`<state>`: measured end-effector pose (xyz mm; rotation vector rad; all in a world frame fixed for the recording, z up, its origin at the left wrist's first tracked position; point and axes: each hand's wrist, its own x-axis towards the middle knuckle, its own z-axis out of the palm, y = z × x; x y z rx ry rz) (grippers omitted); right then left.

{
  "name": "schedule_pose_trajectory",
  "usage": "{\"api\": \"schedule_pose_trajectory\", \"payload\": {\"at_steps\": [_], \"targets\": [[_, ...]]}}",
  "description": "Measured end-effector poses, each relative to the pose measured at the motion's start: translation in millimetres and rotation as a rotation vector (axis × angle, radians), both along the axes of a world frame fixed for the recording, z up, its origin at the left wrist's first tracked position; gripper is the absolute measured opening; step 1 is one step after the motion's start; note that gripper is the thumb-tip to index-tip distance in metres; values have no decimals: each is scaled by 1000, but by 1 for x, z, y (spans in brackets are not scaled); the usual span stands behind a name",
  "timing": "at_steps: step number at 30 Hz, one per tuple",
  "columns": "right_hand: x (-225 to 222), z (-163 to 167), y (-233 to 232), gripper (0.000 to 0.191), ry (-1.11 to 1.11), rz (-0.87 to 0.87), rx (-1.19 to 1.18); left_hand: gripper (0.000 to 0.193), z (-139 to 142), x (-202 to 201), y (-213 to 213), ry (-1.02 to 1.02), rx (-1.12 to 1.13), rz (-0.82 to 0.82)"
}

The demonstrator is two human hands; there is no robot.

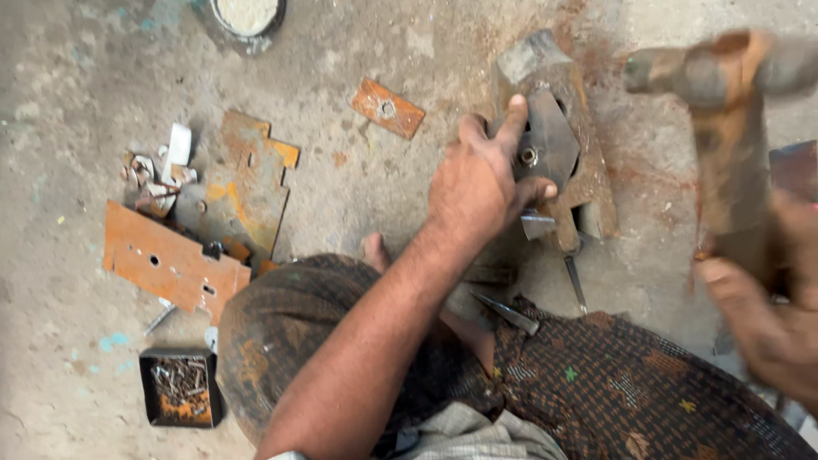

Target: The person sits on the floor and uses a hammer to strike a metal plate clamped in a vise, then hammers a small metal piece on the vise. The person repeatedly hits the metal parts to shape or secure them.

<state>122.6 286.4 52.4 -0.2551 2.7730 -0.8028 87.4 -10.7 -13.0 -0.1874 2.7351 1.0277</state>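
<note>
The left hand [479,183] held a dark metal plate [550,140] down on the rusty iron block [588,183]. The right hand [758,319] gripped a blurry hammer [724,94], raised above the floor.

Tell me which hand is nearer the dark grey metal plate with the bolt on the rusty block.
Left. The left hand grips the dark grey metal plate; the right hand is off to its right, holding a hammer.

Metal workshop: rusty plates [175,260], hammer [724,94], concrete floor [77,85].
</note>
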Motion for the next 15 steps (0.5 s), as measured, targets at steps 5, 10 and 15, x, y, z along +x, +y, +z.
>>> {"api": "schedule_pose_trajectory", "payload": {"at_steps": [5, 10, 15], "targets": [[20, -13, 14, 72, -65, 73, 267, 109, -3, 0, 2, -14, -55, -17], [27, -16, 8, 64, 63, 121, 198, 110, -1, -1, 2, -13, -28, -9], [18, -19, -4, 57, 173, 337, 287, 108, 1, -4, 1, -43, -13, -23]]}}
